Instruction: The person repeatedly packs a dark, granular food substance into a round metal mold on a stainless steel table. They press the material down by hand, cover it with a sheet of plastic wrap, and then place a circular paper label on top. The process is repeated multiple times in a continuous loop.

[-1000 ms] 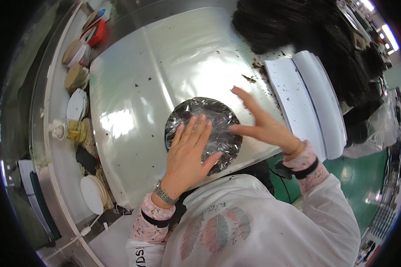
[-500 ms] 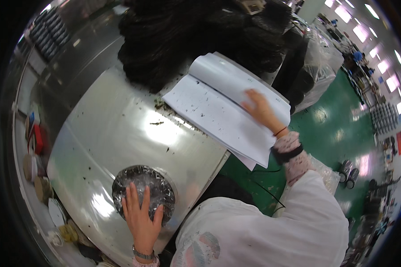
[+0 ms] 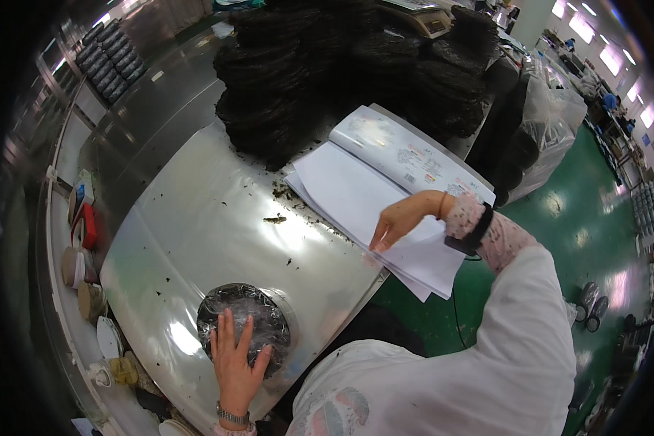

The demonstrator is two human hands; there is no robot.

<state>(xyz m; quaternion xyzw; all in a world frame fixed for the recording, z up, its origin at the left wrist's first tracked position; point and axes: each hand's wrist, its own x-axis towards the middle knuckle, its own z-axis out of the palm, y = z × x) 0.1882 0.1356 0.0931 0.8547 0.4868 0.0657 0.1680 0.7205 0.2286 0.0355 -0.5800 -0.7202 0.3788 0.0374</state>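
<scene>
My left hand (image 3: 237, 363) lies with fingers spread on a round dark pack (image 3: 221, 301) wrapped in shiny clear plastic. The pack rests on the near part of a pale, glossy work surface (image 3: 232, 232). To the right, my right hand (image 3: 402, 220) points downward over the near edge of a stack of white sheets (image 3: 341, 182). Its thumb and fingers are pinched together; a faint thin scrap seems to show at their tips, too unclear to name. Beyond it, a folded-back sheet (image 3: 403, 155) with printed labels curls along the stack's far side.
Tall piles of black, layered round pieces (image 3: 269, 94) stand at the back. Dark crumbs (image 3: 275, 219) are scattered beside the sheets. A plastic-wrapped bundle (image 3: 548, 123) is at the back right. Rolls, a red object (image 3: 87, 227) and other items line the left edge. Green floor (image 3: 559, 203) lies to the right.
My right hand has moved from the folded-back sheet toward the near edge of the stack, its fingers now pinched. Printed labels now show on that folded-back sheet. My left hand stays on the pack.
</scene>
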